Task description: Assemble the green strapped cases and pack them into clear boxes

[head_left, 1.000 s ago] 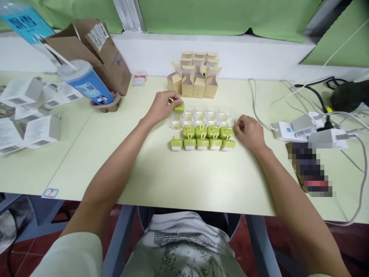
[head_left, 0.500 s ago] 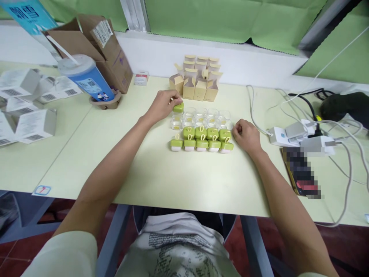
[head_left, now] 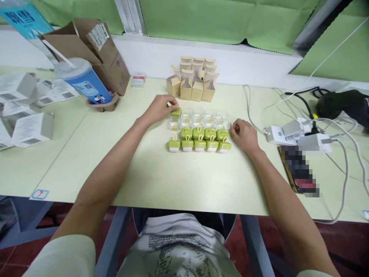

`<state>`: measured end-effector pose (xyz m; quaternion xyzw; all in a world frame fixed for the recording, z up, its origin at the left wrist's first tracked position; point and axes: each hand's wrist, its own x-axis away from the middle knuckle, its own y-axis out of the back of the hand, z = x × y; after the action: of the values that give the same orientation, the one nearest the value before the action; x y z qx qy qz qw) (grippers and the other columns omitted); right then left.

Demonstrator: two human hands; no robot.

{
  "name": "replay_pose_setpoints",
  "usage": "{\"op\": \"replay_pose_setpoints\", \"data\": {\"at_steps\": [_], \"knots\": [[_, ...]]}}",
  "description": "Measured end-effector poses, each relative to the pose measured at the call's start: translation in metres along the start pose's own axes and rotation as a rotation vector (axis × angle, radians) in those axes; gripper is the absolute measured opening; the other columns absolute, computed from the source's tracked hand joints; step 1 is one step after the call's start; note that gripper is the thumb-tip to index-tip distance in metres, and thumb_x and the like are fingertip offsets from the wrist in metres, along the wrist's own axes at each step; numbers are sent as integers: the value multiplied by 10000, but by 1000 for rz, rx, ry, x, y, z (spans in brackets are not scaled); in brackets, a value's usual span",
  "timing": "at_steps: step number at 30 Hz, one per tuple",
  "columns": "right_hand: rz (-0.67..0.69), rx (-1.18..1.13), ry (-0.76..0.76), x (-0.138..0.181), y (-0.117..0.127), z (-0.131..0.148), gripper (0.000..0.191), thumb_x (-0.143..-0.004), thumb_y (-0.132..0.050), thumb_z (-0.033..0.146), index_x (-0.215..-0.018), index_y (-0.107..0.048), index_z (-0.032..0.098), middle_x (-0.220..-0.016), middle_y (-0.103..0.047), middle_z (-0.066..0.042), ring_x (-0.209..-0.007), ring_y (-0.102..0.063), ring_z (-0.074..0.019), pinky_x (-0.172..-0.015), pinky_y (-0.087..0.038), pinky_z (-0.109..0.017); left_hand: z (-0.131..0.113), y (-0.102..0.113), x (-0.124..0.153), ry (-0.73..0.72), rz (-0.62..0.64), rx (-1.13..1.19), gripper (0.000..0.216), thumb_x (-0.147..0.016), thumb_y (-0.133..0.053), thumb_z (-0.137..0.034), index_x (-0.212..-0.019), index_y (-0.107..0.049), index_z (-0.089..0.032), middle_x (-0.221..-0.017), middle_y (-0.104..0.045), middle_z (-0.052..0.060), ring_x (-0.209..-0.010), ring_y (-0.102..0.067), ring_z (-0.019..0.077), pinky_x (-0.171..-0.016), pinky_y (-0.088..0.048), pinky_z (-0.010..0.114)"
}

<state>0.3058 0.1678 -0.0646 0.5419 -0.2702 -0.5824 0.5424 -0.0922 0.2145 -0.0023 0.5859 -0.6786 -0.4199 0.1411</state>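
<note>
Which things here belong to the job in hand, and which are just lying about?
Apparently the job's:
green piece at the left hand's fingertips
clear plastic containers
green-topped cases with loops
possibly the open tan boxes

Probably lying about:
blue drink cup
brown carton
white boxes
power strip

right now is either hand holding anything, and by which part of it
The left hand seems to hold a small green piece by its top edge; nothing shows in the right hand.

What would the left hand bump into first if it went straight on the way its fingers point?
Past the green piece it holds, the left hand would probably meet the back row of clear plastic cups first, though depth is hard to judge.
</note>
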Motion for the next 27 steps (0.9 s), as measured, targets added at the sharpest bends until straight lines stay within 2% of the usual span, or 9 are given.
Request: {"op": "replay_pose_setpoints", "data": {"at_steps": [5, 10, 14, 21, 27], "knots": [[6, 13, -5, 0, 0, 0, 61, -978, -545, 298, -922, -546, 272, -918, -711, -128, -840, -606, -311, -730, -394, -417, 8, 4, 0, 45, 53, 25, 135, -893, -818, -279, -995, -851, -197, -1059, -852, 90, -1007, -777, 266, -931, -623, 394], [-6, 20, -1, 0, -3, -2, 66, -978, -549, 279, -916, -527, 270, -903, -703, -115, -845, -604, -305, -729, -381, -416, 18, 1, -2, 83, 43, 52, 213, -872, -855, -333, -1034, -863, -196, -1054, -846, 94, -1000, -777, 264, -967, -632, 402], [-41, 0, 17, 0, -6, -4, 90, -961, -563, 260, -892, -507, 272, -868, -684, -98, -812, -582, -291, -704, -361, -409, 21, 0, -3, 92, 70, 90, 199, -854, -858, -334, -990, -863, -189, -1044, -844, 86, -1010, -769, 255, -1008, -612, 401], [-41, 0, 23, 0, -5, -2, 106, -964, -567, 265, -888, -493, 273, -861, -671, -95, -786, -571, -285, -706, -367, -404, 25, -1, -2, 122, 60, 224, 261, -812, -887, -389, -970, -873, -182, -1016, -857, 97, -982, -767, 255, -981, -590, 395], [-47, 0, 19, 0, -6, -2, 98, -963, -570, 253, -890, -508, 269, -857, -675, -94, -791, -571, -284, -705, -358, -401, 27, 0, -3, 109, 85, 215, 270, -815, -877, -404, -971, -871, -184, -1041, -861, 106, -1008, -761, 259, -976, -575, 394]]}}
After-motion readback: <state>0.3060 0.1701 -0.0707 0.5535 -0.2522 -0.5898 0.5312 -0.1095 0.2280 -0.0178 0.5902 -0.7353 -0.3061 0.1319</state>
